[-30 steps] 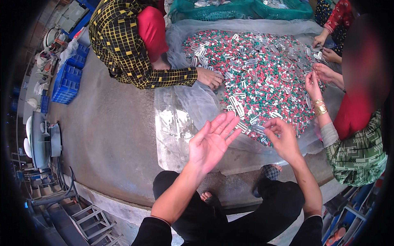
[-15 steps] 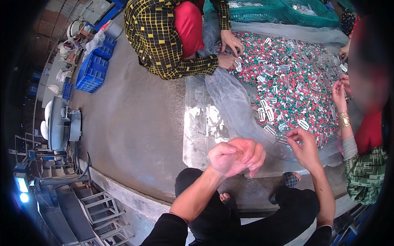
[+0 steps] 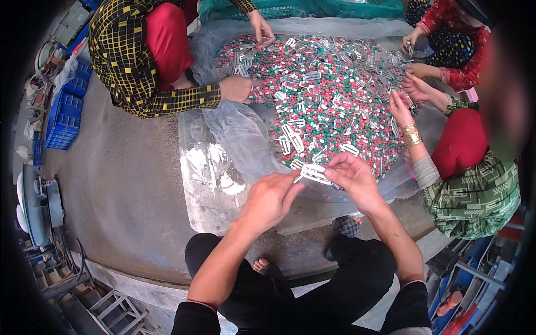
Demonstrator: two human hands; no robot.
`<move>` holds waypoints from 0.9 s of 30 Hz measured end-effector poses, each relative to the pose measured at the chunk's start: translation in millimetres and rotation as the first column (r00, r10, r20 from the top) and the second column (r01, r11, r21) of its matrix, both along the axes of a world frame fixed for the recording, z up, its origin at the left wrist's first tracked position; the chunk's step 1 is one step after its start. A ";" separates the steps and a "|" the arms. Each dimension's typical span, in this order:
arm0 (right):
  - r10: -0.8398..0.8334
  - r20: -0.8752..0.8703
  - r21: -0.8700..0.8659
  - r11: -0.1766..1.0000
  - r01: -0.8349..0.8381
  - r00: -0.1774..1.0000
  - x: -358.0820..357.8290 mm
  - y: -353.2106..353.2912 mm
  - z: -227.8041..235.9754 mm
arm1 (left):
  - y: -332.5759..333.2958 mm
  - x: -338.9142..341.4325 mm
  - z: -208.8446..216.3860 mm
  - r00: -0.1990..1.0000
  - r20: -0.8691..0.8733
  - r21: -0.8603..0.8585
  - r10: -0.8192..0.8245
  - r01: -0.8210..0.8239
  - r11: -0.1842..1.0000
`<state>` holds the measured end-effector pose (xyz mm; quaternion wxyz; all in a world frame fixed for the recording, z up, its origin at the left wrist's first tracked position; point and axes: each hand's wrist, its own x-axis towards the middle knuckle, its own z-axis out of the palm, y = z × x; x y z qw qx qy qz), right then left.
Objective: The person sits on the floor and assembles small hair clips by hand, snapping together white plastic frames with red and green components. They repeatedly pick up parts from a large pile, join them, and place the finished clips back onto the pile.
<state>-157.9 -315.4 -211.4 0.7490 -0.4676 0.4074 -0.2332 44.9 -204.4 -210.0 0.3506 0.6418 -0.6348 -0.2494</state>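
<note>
— Together they come! Half a second ago our left hand (image 3: 268, 198) was curled well apart from our right hand (image 3: 354, 176); now its fingertips are up at the white clip (image 3: 315, 174).

— Call the scene, biggest first!

— Grey floor (image 3: 123, 167), widest of all. Next, the pale mesh cloth (image 3: 234, 139) laid over part of it. On the cloth, a broad heap of red, green and white beads (image 3: 335, 111), with loose clips (image 3: 292, 138) scattered among them.

— Down to our hands, then?

— Right thumb and fingers are pinching the clip's right end. Left fingertips have reached its other end, but whether they truly grip it, we can't be sure.

— And where's that clip exactly?

— Raised between both hands, over the heap's near edge as we look down.

— Which step are we watching?

— Handling one single clip with both hands, we'd judge. Next move calls for a light, steady pinch, without bending those thin bars.

— Any label, brand or lettering?

— None that we can read on the clip, nor on the cloth.
</note>
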 end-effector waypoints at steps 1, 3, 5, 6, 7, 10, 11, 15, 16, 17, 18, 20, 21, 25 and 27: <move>0.002 0.004 0.017 1.000 -0.002 1.000 -0.5 1.3 1.9 | -2.3 -1.0 -2.6 0.999 0.026 0.003 -0.026 0.025 1.000; -0.001 -0.012 -0.014 1.000 0.001 1.000 0.5 6.1 4.0 | -6.2 -4.5 -7.3 0.998 0.061 -0.114 0.018 -0.011 0.993; 0.043 -0.158 -0.364 0.926 -0.099 0.986 6.8 10.4 12.3 | -8.1 -8.1 -8.3 0.993 0.103 -0.182 0.056 -0.036 0.983; 0.040 -0.297 -0.636 0.737 -0.229 0.954 13.7 12.2 26.4 | -6.9 -8.8 -6.7 0.989 0.133 -0.192 0.072 -0.046 0.980; -0.022 -0.430 -0.807 0.458 -0.373 0.903 14.4 14.7 36.2 | -6.8 -12.3 -4.6 0.985 0.152 -0.205 0.081 -0.049 0.978; -0.063 -0.640 -0.745 0.295 -0.599 0.766 14.8 22.1 31.8 | -7.4 -19.5 -0.8 0.982 0.177 -0.152 0.066 -0.039 0.988; -0.089 -0.699 -0.706 0.242 -0.665 0.710 15.0 24.0 30.6 | -7.5 -20.0 -0.3 0.983 0.178 -0.141 0.044 -0.019 0.990; 0.018 -0.677 -0.668 0.403 -0.625 0.736 17.2 30.8 32.2 | -7.2 -16.1 -0.5 0.989 0.148 -0.157 0.031 -0.007 0.988; 0.031 -0.636 -0.691 0.422 -0.587 0.771 17.4 30.9 30.7 | -7.0 -17.2 -0.9 0.991 0.125 -0.176 0.041 -0.018 0.984; 0.042 -0.593 -0.711 0.441 -0.547 0.804 18.1 29.7 27.9 | -7.8 -16.4 0.1 0.995 0.096 -0.192 0.031 -0.012 0.981; 0.052 -0.547 -0.729 0.461 -0.506 0.835 18.2 29.0 25.9 | -9.3 -14.3 2.5 0.998 0.066 -0.207 0.022 -0.008 0.978; 0.125 -0.445 -0.755 0.481 -0.446 0.887 20.1 28.8 23.9 | -11.0 -8.8 7.7 1.000 -0.026 -0.209 -0.002 -0.004 0.978; 0.161 -0.390 -0.765 0.492 -0.416 0.907 20.6 29.3 23.5 | -11.1 -7.0 10.4 0.995 -0.094 -0.193 -0.014 -0.005 0.981; 0.231 -0.472 -0.653 0.557 -0.513 0.851 16.4 32.8 22.1 | -8.4 -9.7 9.2 0.958 -0.284 -0.030 0.048 -0.058 0.998; 0.276 -0.525 -0.572 0.586 -0.575 0.805 14.1 34.1 18.9 | -6.2 -9.5 7.9 0.954 -0.291 0.042 0.068 -0.059 0.997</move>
